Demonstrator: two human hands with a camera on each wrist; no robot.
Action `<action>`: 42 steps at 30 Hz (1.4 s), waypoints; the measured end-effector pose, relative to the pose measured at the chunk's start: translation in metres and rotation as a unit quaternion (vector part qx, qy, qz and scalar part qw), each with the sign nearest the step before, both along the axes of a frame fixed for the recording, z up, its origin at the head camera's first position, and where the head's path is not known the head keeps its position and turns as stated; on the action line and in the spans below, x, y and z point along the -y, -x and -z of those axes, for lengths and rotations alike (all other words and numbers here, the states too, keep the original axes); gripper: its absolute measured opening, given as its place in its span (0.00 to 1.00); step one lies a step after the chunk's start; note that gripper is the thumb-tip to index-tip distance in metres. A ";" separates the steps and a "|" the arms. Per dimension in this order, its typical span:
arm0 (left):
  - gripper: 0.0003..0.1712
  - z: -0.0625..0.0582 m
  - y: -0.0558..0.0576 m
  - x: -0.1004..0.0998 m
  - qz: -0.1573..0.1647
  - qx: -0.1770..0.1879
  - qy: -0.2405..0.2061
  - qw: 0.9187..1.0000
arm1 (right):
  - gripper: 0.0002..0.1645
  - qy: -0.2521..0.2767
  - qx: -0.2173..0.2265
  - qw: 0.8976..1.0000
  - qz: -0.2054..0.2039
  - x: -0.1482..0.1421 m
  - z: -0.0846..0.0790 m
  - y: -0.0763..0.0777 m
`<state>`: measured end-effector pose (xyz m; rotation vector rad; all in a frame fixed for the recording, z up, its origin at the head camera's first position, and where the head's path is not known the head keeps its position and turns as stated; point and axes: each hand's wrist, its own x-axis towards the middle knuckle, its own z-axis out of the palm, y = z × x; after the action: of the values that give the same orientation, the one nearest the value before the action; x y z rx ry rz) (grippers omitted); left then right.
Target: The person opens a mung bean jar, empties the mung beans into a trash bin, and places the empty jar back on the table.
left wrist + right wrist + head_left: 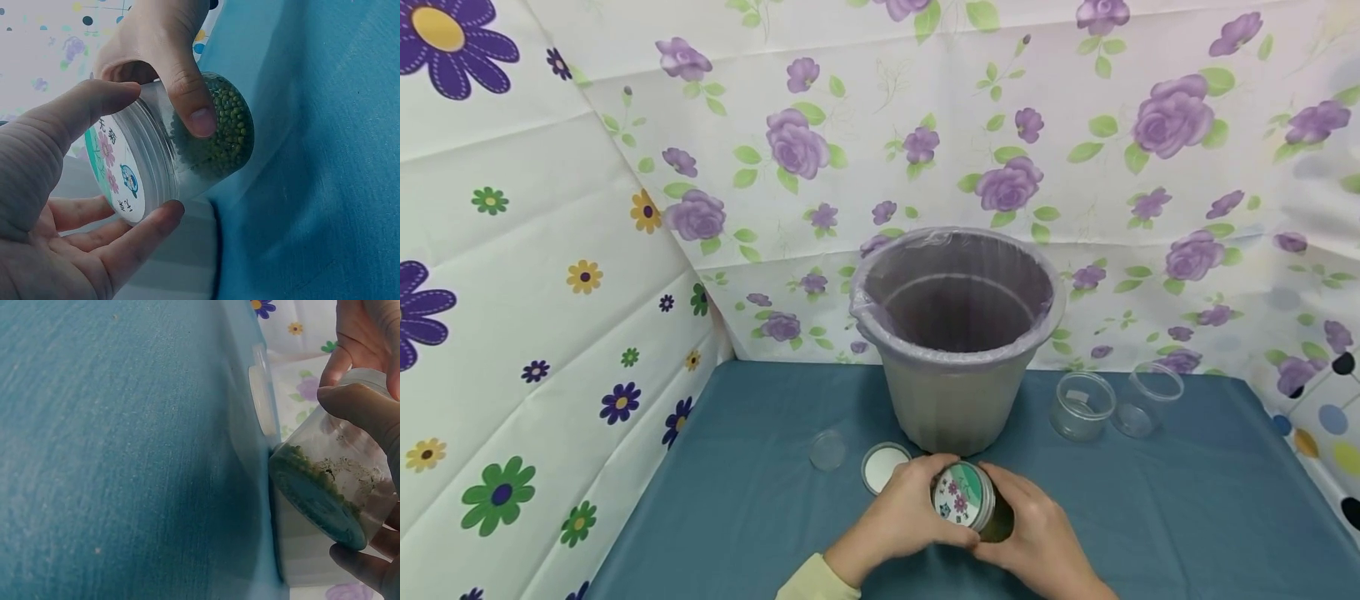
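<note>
A clear plastic jar (1000,521) of small green beans (234,125) is tilted in front of the bucket, held between both hands. Its lid (961,496) carries a white and green label with pink flowers. My left hand (906,515) grips the lid round its rim, thumb on one side and fingers on the other. Round the jar's body curls my right hand (1039,529). In the right wrist view the beans lie toward the jar's round base (319,503). Part of the jar's side is hidden behind the right hand.
A grey bucket (951,400) with a clear plastic liner stands behind the hands. Beside the left hand lies a round white-centred lid (883,467), with a clear disc (827,450) farther left. Two clear tubs (1078,417), (1135,417) stand at the right on the blue cloth (737,500).
</note>
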<state>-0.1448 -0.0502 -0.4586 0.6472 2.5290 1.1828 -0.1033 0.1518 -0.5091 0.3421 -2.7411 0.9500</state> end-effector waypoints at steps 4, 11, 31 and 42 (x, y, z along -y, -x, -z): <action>0.46 -0.001 -0.001 -0.001 -0.004 0.007 -0.014 1.000 | 0.56 -0.002 -0.003 1.000 0.000 0.000 0.000 0.000; 0.45 0.001 -0.003 -0.001 -0.022 0.019 -0.028 0.999 | 0.55 -0.008 -0.027 1.000 0.002 0.000 0.002 -0.002; 0.60 0.004 -0.004 -0.002 0.026 -0.012 0.035 0.999 | 0.55 -0.016 -0.072 0.997 -0.011 0.000 0.003 -0.002; 0.52 -0.008 0.001 0.001 0.111 -0.096 0.076 0.986 | 0.55 -0.024 -0.078 0.996 -0.029 -0.001 0.006 -0.002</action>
<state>-0.1456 -0.0514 -0.4511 1.0152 2.5844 0.8793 -0.1017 0.1532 -0.5154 0.4859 -2.6273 0.8347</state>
